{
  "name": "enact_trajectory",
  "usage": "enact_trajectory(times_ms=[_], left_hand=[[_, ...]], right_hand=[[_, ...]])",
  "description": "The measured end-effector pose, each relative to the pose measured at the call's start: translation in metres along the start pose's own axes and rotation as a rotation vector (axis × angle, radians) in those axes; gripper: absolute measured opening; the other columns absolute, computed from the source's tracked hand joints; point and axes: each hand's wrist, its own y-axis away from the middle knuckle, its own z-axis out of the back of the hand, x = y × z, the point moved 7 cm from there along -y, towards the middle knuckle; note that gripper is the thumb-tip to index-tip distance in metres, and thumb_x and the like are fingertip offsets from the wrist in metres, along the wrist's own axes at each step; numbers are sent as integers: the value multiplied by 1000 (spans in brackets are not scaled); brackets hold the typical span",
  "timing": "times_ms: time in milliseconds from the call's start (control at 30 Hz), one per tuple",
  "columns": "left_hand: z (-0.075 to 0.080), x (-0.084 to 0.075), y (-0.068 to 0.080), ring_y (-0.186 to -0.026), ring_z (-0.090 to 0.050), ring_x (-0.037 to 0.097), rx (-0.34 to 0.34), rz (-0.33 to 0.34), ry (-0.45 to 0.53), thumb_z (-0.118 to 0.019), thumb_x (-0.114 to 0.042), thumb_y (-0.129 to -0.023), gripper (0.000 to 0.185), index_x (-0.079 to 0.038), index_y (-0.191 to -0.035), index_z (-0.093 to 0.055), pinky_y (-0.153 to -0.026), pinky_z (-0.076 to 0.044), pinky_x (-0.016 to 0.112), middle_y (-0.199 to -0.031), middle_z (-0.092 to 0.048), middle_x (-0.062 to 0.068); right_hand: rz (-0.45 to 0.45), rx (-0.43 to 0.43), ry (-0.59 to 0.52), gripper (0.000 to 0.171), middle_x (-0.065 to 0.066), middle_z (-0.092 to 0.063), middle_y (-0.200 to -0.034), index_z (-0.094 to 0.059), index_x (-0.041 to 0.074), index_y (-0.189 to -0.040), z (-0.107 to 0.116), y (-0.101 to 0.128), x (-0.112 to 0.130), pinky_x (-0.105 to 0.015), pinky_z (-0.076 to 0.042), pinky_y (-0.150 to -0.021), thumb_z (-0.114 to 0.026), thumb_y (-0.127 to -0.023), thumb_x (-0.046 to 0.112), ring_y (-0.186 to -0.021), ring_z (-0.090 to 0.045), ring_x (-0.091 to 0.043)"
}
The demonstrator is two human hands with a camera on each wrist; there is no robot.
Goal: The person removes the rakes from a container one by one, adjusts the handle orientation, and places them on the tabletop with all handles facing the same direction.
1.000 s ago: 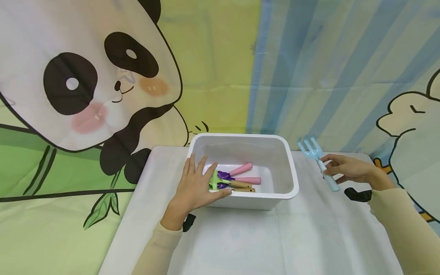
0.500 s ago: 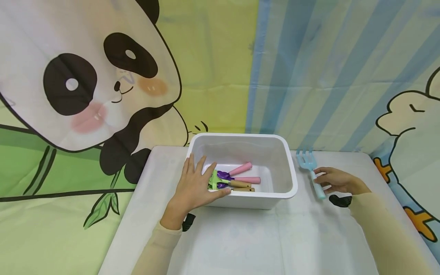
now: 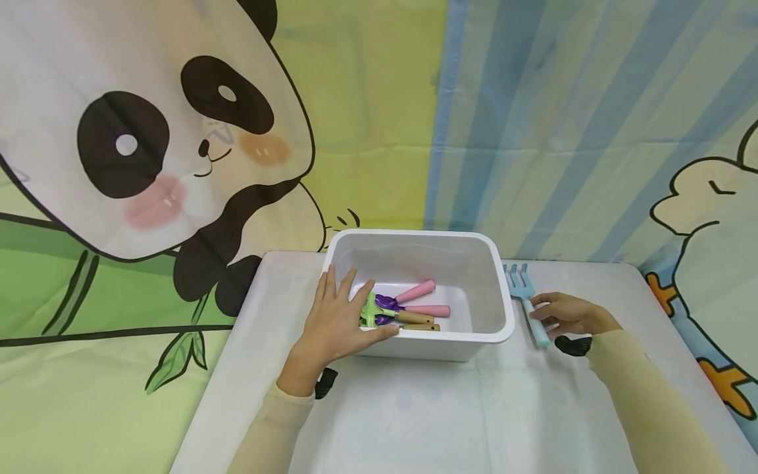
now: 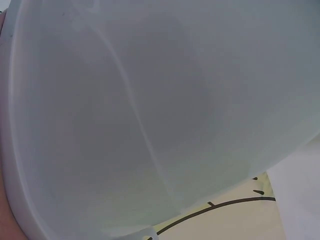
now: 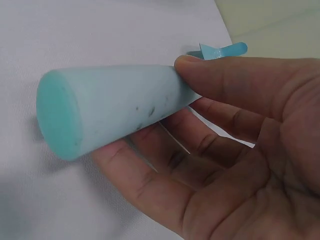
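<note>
Beside the right wall of the white plastic bin, my right hand holds a light blue toy garden hand fork. In the right wrist view, the thumb and fingers pinch its pale blue handle, just over or on the white surface. The prongs point toward the wall. My left hand rests on the bin's front left corner, its fingers spread and extended. Purple-headed tools with pink handles lie inside, alongside a green-headed tool with a wooden handle. My left hand partly hides these.
A white-covered table bears the bin. Behind it hangs a printed curtain with a panda and stripes. In the left wrist view, the bin's outer wall fills most of the frame.
My right hand has brought the hand fork down and left, closer to the bin's right wall. The left hand and the bin stay where they were.
</note>
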Motion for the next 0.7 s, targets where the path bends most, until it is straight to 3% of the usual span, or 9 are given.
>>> enact_trajectory(times_ms=[233,467,700], left_hand=[[0,0,0,-147,-4,52,1,2,-5,-29,-94,-77,107,-19,-150,-49,-118,-2,59,-158,-30,19],[1,0,0,-146,-5,52,3,2,3,-31,-94,-77,106,-19,-149,-50,-118,0,57,-158,-30,19],[0,0,-1,-146,-9,53,-9,-7,-23,-28,-95,-77,107,-18,-148,-51,-118,-3,59,-158,-32,20]], right_hand=[[33,50,14,69,-16,-54,-113,-16,-11,-151,-4,2,4,-41,-57,-77,-58,-101,11,-92,-57,-23],[22,36,30,62,-26,-54,-124,-25,-11,-149,-3,9,12,-56,-53,-89,-59,-100,8,-110,-59,-40],[72,11,175,57,-29,-51,-132,-27,-11,-148,12,29,52,-52,-55,-88,-54,-103,12,-115,-58,-40]])
